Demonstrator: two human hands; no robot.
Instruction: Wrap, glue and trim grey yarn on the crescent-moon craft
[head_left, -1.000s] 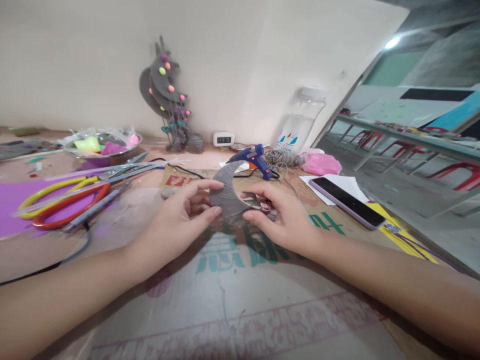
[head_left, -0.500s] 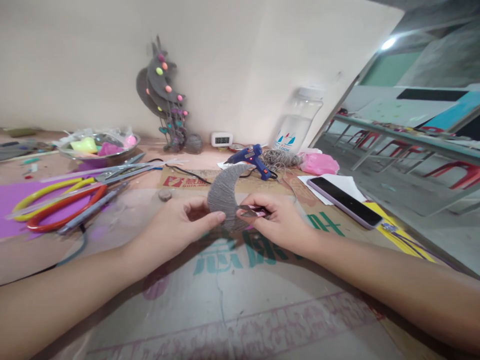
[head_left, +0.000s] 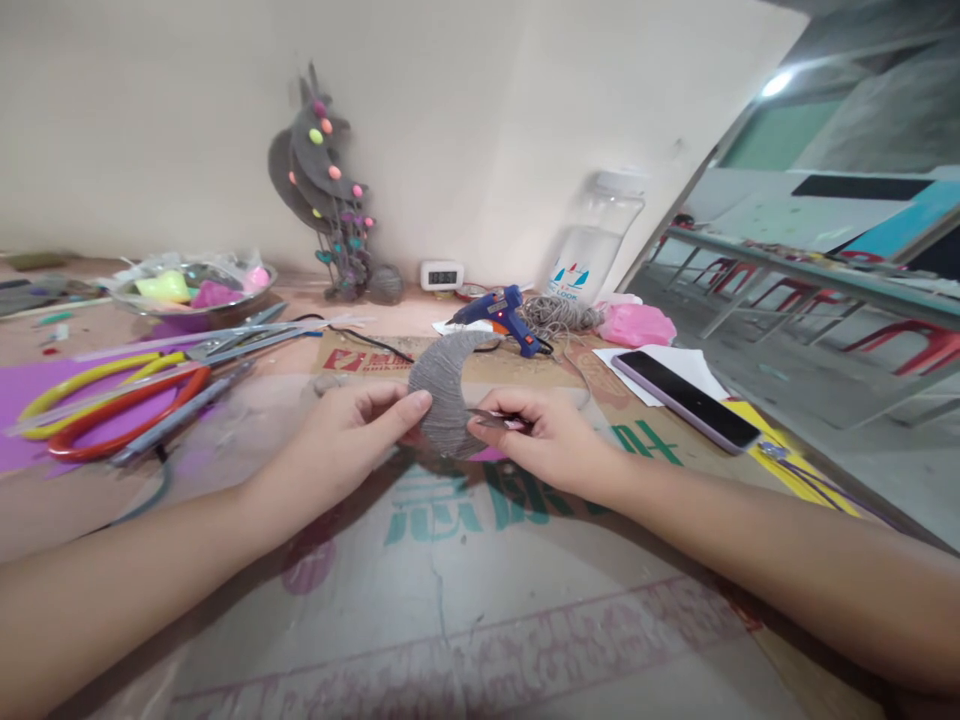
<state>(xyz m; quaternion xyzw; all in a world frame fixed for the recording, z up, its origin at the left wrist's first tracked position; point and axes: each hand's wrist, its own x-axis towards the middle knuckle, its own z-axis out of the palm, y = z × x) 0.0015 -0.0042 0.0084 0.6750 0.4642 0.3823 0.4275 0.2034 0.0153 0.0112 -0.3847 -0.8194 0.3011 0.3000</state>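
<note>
A grey crescent wrapped in twine (head_left: 444, 385) stands nearly upright above the cardboard-covered table (head_left: 465, 610). My left hand (head_left: 352, 445) pinches its lower left edge between thumb and forefinger. My right hand (head_left: 551, 440) is closed on a small pair of scissors with pink handles (head_left: 496, 422), whose blades point left at the crescent's inner edge. Both hands hover just over the table's middle.
Large red and yellow scissors (head_left: 112, 400) lie at left on purple paper. A blue glue gun (head_left: 501, 315), a tangle of twine (head_left: 561, 316), a pink bag (head_left: 637, 325) and a phone (head_left: 686, 385) sit behind and right. A bowl of coloured bits (head_left: 191, 290) and a finished crescent ornament (head_left: 322, 190) stand by the wall.
The crescent has been tilted from lying flat to nearly upright and shifted slightly left. My right hand has closed on the small scissors and brought their blades to the crescent.
</note>
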